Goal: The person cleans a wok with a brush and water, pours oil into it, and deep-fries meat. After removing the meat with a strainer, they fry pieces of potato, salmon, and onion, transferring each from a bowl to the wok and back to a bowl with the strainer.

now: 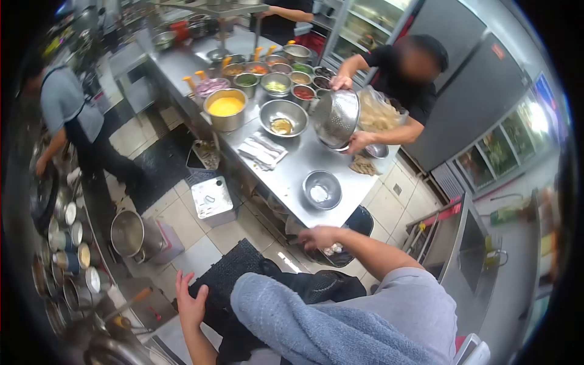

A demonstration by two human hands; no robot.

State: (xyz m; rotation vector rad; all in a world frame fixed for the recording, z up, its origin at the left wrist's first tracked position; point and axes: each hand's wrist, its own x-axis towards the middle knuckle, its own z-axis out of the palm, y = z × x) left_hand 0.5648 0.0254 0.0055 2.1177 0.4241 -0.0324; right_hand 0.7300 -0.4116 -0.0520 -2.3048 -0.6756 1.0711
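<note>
My left hand (191, 299) is raised at the lower left with its fingers apart and nothing in it. My right hand (320, 238) reaches out at the near corner of the steel table (286, 176), its fingers loosely stretched and no object visible in them. Below that hand stands a dark bin (359, 228) with some waste inside. On the table, just beyond my right hand, is a small metal bowl (322, 190) with something white at its bottom. A larger steel bowl (283, 118) holds a yellowish-brown content, beside a folded white cloth (263, 151).
Across the table a co-worker tilts a perforated steel colander (336, 119) next to a plastic bag (380, 109). A pot of yellow liquid (225, 106) and several ingredient containers stand at the far left. Another person (76, 109) works at the left counter. A square tin (213, 201) and a tall pot (128, 233) stand below.
</note>
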